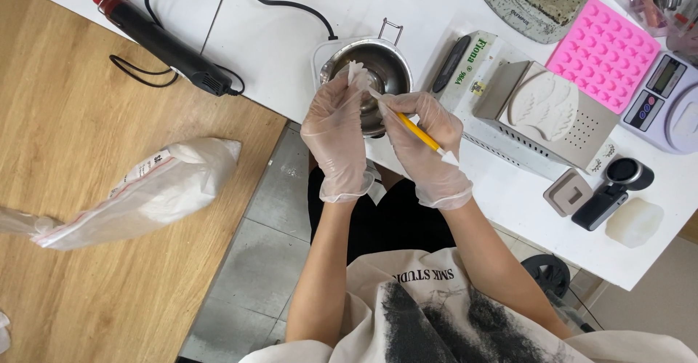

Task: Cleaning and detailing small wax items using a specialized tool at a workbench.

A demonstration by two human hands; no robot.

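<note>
Over a small steel pot (374,69) on a white table (283,36), a person's gloved left hand (336,134) pinches a small pale, wax-like piece (358,74) between its fingers, while the gloved right hand (425,145) grips a yellow-handled craft knife (418,130), fingers closed around its shaft and the tip meeting the piece. The work appears to be trimming or scraping over the pot; the stroke calls for a steady pinch and light pressure. A black heat gun (163,43) lies well apart, a pink silicone mould (603,54) to the right.
</note>
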